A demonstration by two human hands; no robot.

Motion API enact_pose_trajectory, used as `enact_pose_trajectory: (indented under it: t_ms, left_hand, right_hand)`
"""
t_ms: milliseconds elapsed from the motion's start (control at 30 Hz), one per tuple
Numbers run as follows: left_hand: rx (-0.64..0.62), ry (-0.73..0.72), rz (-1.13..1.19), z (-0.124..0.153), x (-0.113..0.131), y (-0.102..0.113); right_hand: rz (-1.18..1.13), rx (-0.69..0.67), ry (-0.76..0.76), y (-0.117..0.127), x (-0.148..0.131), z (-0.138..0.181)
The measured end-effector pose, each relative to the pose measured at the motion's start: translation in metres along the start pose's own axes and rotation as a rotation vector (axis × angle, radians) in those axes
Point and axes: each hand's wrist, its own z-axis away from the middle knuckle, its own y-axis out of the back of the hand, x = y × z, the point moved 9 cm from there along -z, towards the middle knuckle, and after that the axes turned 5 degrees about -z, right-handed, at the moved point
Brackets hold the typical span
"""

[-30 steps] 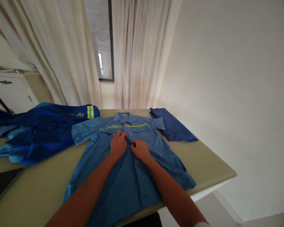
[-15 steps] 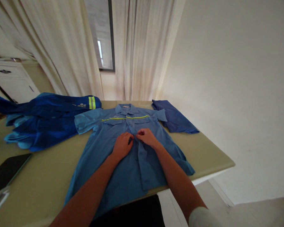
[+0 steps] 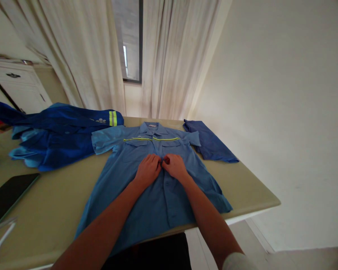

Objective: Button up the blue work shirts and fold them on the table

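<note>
A blue short-sleeved work shirt [image 3: 135, 202] lies face up on the table, collar at the far end, with a yellow stripe across its chest. Both my hands meet at its front placket, just below the chest pockets. My left hand [image 3: 148, 168] pinches the shirt's front edge from the left side. Opposite it, my right hand [image 3: 174, 165] pinches the same spot, fingertips nearly touching the left ones. A bit of the placket is lifted between them; any button there is hidden by the fingers. Below the hands the front flap lies flat over the other side.
A heap of darker blue work clothes [image 3: 64, 135] with a reflective band lies at the left. Folded navy fabric [image 3: 211, 140] is at the back right. A black tablet-like slab [image 3: 12, 195] and a white cable [image 3: 2, 243] are at the near left of the table [image 3: 59, 210].
My hands have come closer together at the placket, fingertips now almost meeting. The lower flap lies flatter. The camera view has shifted slightly.
</note>
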Motion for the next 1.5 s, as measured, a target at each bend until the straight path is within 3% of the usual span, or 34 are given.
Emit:
enact_pose_trajectory:
  t_ms: [133, 367, 533, 767, 900, 1133, 1300, 1500]
  left_hand:
    - [-0.052, 0.001, -0.001, 0.000, 0.000, -0.002]
    - [-0.199, 0.141, -0.028, 0.004, -0.009, -0.012]
    - [-0.168, 0.134, 0.041, 0.003, -0.010, -0.010]
    - [-0.072, 0.068, 0.041, 0.001, -0.002, 0.000]
    - [-0.051, 0.092, 0.061, 0.000, -0.005, 0.002]
    - [-0.107, 0.098, 0.035, 0.002, -0.005, -0.002]
    - [-0.110, 0.091, 0.050, 0.002, -0.005, -0.003]
    - [-0.080, 0.109, 0.028, 0.002, -0.008, -0.002]
  right_hand:
    - [-0.097, -0.050, 0.029, -0.006, -0.002, 0.000]
    - [-0.389, -0.084, -0.046, -0.019, 0.016, -0.007]
    - [-0.409, -0.056, -0.081, -0.020, 0.018, -0.006]
    - [-0.229, 0.139, -0.139, 0.002, 0.017, -0.001]
    - [-0.235, 0.046, -0.133, -0.004, 0.013, -0.002]
    - [-0.166, 0.045, -0.098, -0.005, 0.011, -0.002]
    - [-0.244, 0.020, -0.026, -0.009, 0.011, -0.005]
    - [-0.357, 0.003, -0.042, -0.016, 0.014, -0.006]
